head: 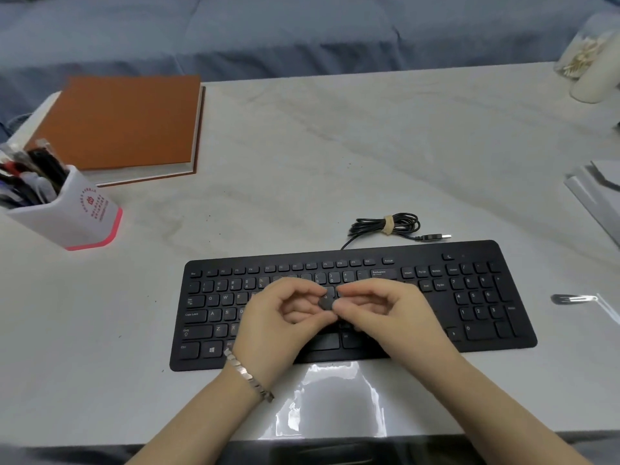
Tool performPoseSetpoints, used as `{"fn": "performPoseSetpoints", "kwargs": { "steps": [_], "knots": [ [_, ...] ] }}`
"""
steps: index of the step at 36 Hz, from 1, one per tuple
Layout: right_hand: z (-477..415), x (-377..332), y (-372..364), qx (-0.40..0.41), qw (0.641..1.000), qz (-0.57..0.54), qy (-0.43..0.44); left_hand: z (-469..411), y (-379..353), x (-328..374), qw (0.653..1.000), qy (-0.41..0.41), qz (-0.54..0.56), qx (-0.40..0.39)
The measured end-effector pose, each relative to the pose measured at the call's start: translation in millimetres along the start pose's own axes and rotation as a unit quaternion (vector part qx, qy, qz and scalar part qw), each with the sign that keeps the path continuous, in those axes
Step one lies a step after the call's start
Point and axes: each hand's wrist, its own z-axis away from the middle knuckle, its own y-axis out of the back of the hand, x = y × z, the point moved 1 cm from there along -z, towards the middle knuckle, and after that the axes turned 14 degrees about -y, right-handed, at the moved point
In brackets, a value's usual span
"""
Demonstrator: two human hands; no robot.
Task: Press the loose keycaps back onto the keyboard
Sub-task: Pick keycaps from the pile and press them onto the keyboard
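Glossy pale bench [335, 162], marble-veined, with a glare patch at the near edge. Left hand [285, 317], metal link bracelet [250, 377] on its wrist, and right hand [382, 313] meet over the middle rows of the flat black keyboard [469, 297]. Both grips are narrow, fingertips pinching one small dark squarish keycap [325, 302] between them, over the keys. Coiled black cable [385, 224] lies behind the keyboard. Orange hardcover book [124, 122] and white pink-based pen cup [73, 213] sit far left.
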Motion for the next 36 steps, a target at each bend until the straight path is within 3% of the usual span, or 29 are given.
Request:
{"fn": "performPoseSetpoints", "kwargs": {
  "steps": [5, 14, 18, 20, 25, 30, 36],
  "knots": [
    [0.9, 1.6, 1.5, 0.006, 0.999, -0.023, -0.030, -0.6, -12.5, -1.7, 0.999, -0.013, -0.023, -0.025],
    [6.9, 14.1, 27.4, 0.046, 0.996, 0.072, -0.026, 8.2, -19.5, -11.8, 0.988, -0.052, -0.051, -0.133],
    [1.5, 17.2, 47.7, 0.121, 0.989, 0.085, -0.003, 3.4, -8.5, -17.7, 0.951, -0.198, -0.220, -0.091],
    [-2.0, 16.4, 56.0, 0.155, 0.981, 0.116, 0.032, -1.1, -1.1, -23.2, 0.933, -0.215, -0.282, -0.063],
    [-11.0, 12.9, 62.9, 0.206, 0.933, 0.256, 0.146, -6.0, 11.7, -37.7, 0.888, -0.122, -0.433, -0.099],
    [-23.5, 14.8, 50.9, 0.165, 0.889, 0.378, 0.201, 1.9, 16.8, -50.5, 0.838, -0.073, -0.517, -0.159],
    [-30.2, 19.6, 44.1, 0.163, 0.864, 0.431, 0.206, 3.8, 16.4, -44.6, 0.838, -0.067, -0.518, -0.157]
  ]
}}
